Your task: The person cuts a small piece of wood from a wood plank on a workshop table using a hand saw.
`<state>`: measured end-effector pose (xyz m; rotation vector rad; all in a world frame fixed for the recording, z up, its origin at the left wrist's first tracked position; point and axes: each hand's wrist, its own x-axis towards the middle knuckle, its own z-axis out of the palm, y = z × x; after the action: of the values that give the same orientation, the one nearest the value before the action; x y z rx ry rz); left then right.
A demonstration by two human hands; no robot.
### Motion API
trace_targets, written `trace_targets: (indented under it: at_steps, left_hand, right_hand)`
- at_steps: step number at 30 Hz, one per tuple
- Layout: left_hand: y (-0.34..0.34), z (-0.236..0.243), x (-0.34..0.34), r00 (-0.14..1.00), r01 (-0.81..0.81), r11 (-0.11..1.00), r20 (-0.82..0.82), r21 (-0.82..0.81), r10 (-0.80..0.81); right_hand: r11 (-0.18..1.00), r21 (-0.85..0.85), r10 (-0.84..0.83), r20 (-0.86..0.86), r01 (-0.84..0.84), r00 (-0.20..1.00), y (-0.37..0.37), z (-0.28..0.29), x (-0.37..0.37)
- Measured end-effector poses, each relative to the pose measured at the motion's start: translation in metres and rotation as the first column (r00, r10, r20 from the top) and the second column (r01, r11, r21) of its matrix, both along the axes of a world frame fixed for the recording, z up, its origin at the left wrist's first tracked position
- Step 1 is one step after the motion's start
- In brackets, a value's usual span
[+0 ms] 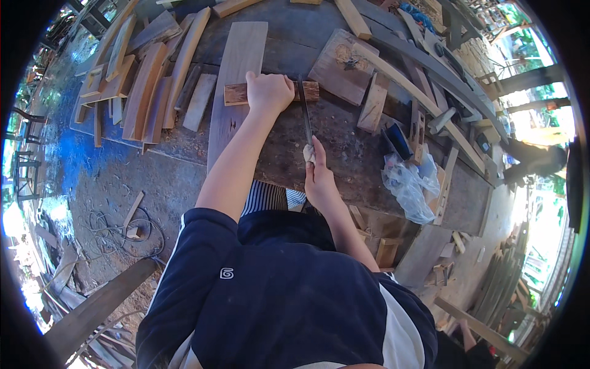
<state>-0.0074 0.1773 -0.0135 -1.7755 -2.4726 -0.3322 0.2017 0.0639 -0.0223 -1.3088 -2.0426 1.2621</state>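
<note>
In the head view, the left hand [270, 93] is closed over the middle of a short, rough brown block [236, 94], pressing down on it. The block lies crosswise, its left end on a long pale board [246, 49] and its right end reaching past the board's edge. The board runs beyond the left hand and back beneath the left forearm.

Nearer the body and to the right of that hand, the right hand [320, 179] is wrapped around the pale handle [309, 154] of a long, thin, dark tool [306, 114], forefinger stretched along it. The tool points away from the right hand and crosses the block just right of the left hand; whether its edge has cut in, I cannot tell.

Left of the left hand, several planks [145, 92] lie side by side on the dark surface [279, 144]. To its right is a wide slab [335, 77] with shavings [349, 59] on top, and a smaller offcut [372, 103] beside it. Well to the right of the right hand sits a crumpled clear bag [410, 187].
</note>
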Motion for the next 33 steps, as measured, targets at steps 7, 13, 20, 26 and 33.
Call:
trace_targets:
  at_steps: [7, 13, 20, 26, 33]
  left_hand:
    - [0.005, 0.007, 0.006, 1.000, 0.013, 0.999, 0.014, -0.036, -0.012]
    - [0.005, 0.006, 0.006, 1.000, 0.015, 0.998, 0.003, -0.063, -0.015]
    - [0.003, 0.012, 0.007, 0.998, 0.032, 0.992, 0.051, -0.125, -0.026]
    - [0.004, 0.009, 0.005, 0.999, 0.019, 0.995, 0.037, -0.103, -0.015]
    - [0.004, 0.003, 0.008, 1.000, 0.022, 0.999, -0.011, -0.029, -0.022]
  right_hand:
    - [1.000, 0.000, -0.029, 0.037, 0.029, 0.999, 0.071, 0.007, -0.040]
    - [0.967, 0.253, 0.003, 0.031, -0.010, 1.000, 0.079, -0.011, -0.050]
    - [1.000, -0.018, -0.021, 0.035, 0.021, 0.999, -0.002, -0.006, 0.009]
    - [1.000, -0.013, -0.016, 0.059, 0.016, 0.998, 0.061, 0.011, -0.030]
    - [1.000, -0.025, 0.001, 0.105, 0.001, 0.994, 0.072, 0.025, -0.037]
